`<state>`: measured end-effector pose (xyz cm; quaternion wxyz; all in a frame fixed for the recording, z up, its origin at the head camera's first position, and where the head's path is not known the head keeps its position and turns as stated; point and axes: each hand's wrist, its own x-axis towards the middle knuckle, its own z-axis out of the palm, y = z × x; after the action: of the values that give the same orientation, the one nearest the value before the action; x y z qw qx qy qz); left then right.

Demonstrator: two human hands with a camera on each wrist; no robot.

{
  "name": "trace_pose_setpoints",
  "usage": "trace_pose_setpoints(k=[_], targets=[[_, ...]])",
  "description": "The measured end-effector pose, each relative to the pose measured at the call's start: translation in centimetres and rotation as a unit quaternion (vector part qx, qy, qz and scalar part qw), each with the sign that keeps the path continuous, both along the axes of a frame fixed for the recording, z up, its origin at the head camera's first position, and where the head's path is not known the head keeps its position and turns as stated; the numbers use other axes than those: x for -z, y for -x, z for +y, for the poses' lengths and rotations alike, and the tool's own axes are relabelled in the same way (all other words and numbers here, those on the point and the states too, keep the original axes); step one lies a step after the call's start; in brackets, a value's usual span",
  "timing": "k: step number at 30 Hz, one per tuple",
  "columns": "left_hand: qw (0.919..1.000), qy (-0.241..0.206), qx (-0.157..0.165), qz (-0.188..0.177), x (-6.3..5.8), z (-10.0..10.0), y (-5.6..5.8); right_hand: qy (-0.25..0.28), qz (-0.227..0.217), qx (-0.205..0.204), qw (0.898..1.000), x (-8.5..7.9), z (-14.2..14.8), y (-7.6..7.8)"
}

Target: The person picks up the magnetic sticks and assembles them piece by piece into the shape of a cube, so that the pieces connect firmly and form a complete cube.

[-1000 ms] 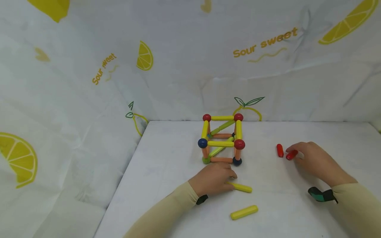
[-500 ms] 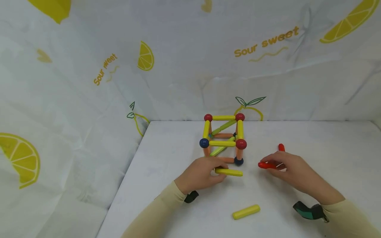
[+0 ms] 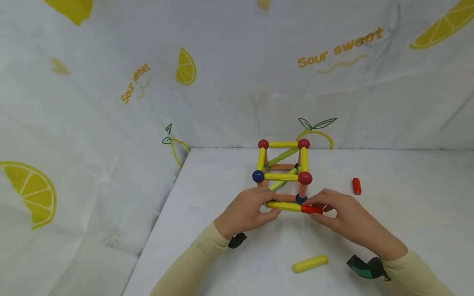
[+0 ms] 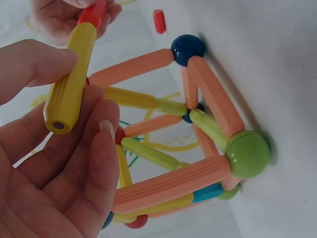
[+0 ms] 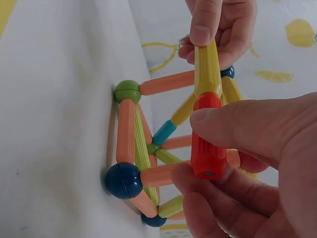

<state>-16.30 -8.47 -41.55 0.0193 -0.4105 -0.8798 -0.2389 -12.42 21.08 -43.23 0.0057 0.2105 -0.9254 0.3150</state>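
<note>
My left hand [image 3: 246, 209] pinches a long yellow magnetic rod [image 3: 284, 206] between thumb and fingers. A short red magnetic rod [image 3: 312, 209] is held by my right hand [image 3: 346, 213], thumb on top in the right wrist view. The two rods meet end to end in one line, close in front of the cube frame [image 3: 281, 177]. That frame is built of yellow and orange rods joined by red, blue and green balls, with diagonal rods across its sides. A green corner ball [image 4: 247, 154], behind my left hand in the head view, shows in the left wrist view.
Another short red rod [image 3: 356, 186] lies right of the frame on the white table [image 3: 407, 185]. A second yellow rod [image 3: 310, 263] lies nearer the front. Behind rises a white cloth [image 3: 229, 82] printed with lemons.
My left hand has lifted the yellow rod off the table toward the frame. My right hand has carried the red rod leftward, and the two rods now meet end to end.
</note>
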Motion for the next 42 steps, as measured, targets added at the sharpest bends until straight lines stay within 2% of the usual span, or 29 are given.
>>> trace_pose_setpoints(k=[4, 6, 10, 13, 15, 18, 22, 26, 28, 32, 35, 38, 42], targets=[[0.9999, 0.01, -0.004, 0.005, 0.1, 0.1, 0.0, -0.003, 0.001, -0.003, 1.0, -0.4, -0.2, 0.1], [1.0, 0.001, -0.003, -0.007, 0.1, 0.1, 0.0, -0.003, 0.003, -0.006, 1.0, -0.4, -0.3, 0.2], [0.9949, -0.068, 0.016, -0.073, 0.7, 0.3, 0.3, -0.004, 0.01, -0.019, 1.0, -0.1, -0.3, 0.4], [0.9809, -0.138, 0.014, -0.137, 1.4, 0.5, 0.6, -0.006, 0.002, -0.022, 1.0, 0.0, -0.3, 0.8], [0.9657, -0.182, -0.004, -0.185, 1.9, 0.7, 0.6, -0.003, -0.014, -0.022, 1.0, 0.1, -0.4, 0.9], [0.9345, -0.24, -0.035, -0.26, 2.9, 1.2, 0.3, 0.004, -0.044, -0.022, 0.999, 0.6, -0.6, 1.0], [0.8899, -0.29, -0.06, -0.347, 4.6, 1.9, -0.1, 0.01, -0.066, -0.023, 0.998, 1.4, -1.1, 0.9], [0.8489, -0.332, -0.084, -0.402, 5.5, 2.4, 0.1, 0.01, -0.066, -0.018, 0.998, 1.4, -1.0, 1.2], [0.8391, -0.344, -0.109, -0.407, 5.7, 2.6, 0.5, 0.008, -0.058, -0.003, 0.998, 1.0, -0.8, 1.7], [0.8372, -0.345, -0.154, -0.395, 5.7, 2.7, 1.1, 0.007, -0.045, 0.046, 0.998, 0.2, -0.2, 2.9], [0.8321, -0.354, -0.171, -0.391, 5.5, 3.0, 1.3, 0.013, -0.055, 0.069, 0.996, 0.1, 0.0, 3.6], [0.8255, -0.367, -0.187, -0.386, 5.4, 3.4, 1.4, 0.02, -0.074, 0.071, 0.995, 0.4, -0.1, 4.0], [0.8271, -0.376, -0.208, -0.362, 5.1, 3.7, 1.3, 0.021, -0.093, 0.066, 0.993, 0.8, -0.4, 4.3]])
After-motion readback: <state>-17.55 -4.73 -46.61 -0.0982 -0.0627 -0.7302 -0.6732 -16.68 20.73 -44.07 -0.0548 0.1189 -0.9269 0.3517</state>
